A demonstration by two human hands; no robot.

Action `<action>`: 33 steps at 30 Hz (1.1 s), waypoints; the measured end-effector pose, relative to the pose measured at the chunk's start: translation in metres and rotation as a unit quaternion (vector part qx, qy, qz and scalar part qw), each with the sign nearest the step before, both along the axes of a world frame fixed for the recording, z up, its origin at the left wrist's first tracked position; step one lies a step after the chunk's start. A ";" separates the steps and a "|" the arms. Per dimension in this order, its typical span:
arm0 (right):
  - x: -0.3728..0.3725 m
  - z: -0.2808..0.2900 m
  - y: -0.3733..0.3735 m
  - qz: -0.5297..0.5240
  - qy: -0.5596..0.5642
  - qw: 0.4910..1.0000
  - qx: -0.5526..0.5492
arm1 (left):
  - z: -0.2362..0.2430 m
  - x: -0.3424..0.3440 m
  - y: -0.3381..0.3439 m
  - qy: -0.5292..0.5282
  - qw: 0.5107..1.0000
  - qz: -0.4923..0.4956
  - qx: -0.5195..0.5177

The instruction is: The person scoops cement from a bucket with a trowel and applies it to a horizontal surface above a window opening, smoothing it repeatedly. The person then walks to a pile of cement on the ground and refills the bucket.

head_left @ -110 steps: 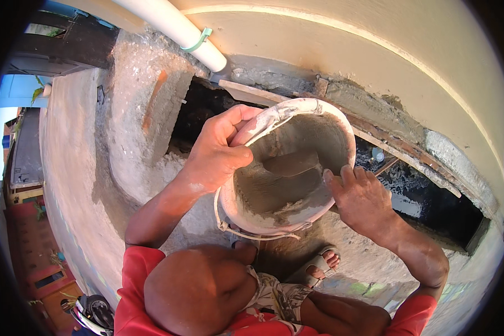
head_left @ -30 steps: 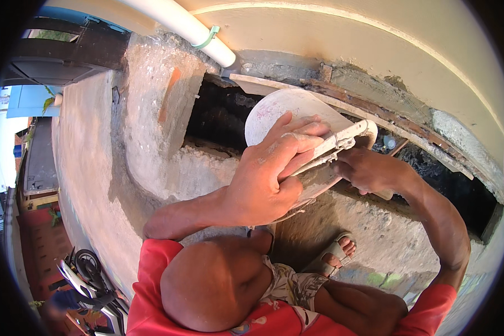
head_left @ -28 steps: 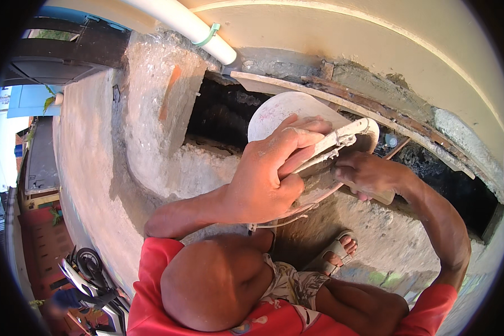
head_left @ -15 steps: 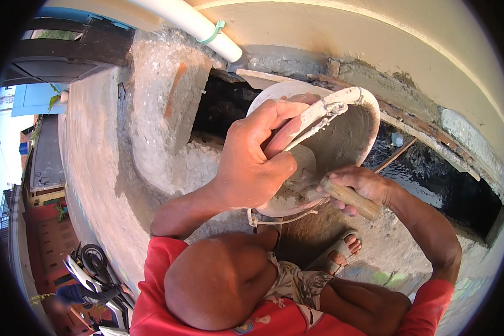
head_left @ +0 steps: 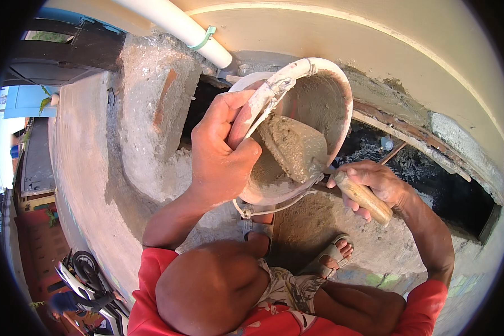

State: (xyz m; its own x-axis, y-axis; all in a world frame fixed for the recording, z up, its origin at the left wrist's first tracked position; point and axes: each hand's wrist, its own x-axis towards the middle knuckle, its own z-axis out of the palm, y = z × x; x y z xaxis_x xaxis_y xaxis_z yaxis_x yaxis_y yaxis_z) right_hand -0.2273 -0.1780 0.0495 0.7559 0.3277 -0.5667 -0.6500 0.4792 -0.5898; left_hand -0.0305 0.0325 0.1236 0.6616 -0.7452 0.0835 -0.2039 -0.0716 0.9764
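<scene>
My left hand (head_left: 218, 162) grips the rim of a white plastic bucket (head_left: 333, 95) smeared with grey mortar. The bucket is held up in front of the wall and tilted, its opening facing me. My right hand (head_left: 375, 187) is closed round the wooden handle of a trowel (head_left: 294, 148). The trowel's blade lies inside the bucket, heaped with wet grey mortar. The bucket's wire handle hangs below its rim.
A white pipe (head_left: 179, 28) with a green clip runs along the cream wall (head_left: 347, 33). A rough concrete pillar (head_left: 151, 112) stands on the left. A dark opening (head_left: 431, 179) lies behind the bucket, sandalled feet (head_left: 333, 255) on a cement ledge below it. Motorbikes (head_left: 89, 285) stand far below.
The bucket has swung from bottom-up to opening towards me. My right hand has taken the trowel into it, and the blade now carries mortar.
</scene>
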 end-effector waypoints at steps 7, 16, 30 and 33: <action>0.008 0.031 -0.026 0.101 0.100 0.959 -0.246 | 0.002 -0.006 0.001 -0.032 0.997 -0.054 0.043; 0.027 -0.014 -0.004 0.151 0.086 0.970 -0.167 | 0.001 -0.014 -0.011 -0.001 0.994 -0.108 0.000; -0.006 -0.023 0.026 0.082 0.012 0.989 0.121 | -0.006 0.006 -0.007 0.019 0.998 -0.022 0.064; -0.022 -0.014 0.013 0.049 0.004 0.990 0.129 | -0.013 0.016 0.001 0.077 0.997 0.030 -0.002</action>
State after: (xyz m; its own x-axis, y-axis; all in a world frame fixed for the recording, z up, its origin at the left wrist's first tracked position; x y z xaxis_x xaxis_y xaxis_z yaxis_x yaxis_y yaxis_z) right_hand -0.2494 -0.1647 0.0352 0.7098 0.5334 -0.4601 -0.7043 0.5479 -0.4514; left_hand -0.0147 0.0336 0.1110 0.7108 -0.7032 -0.0197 -0.0464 -0.0748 0.9961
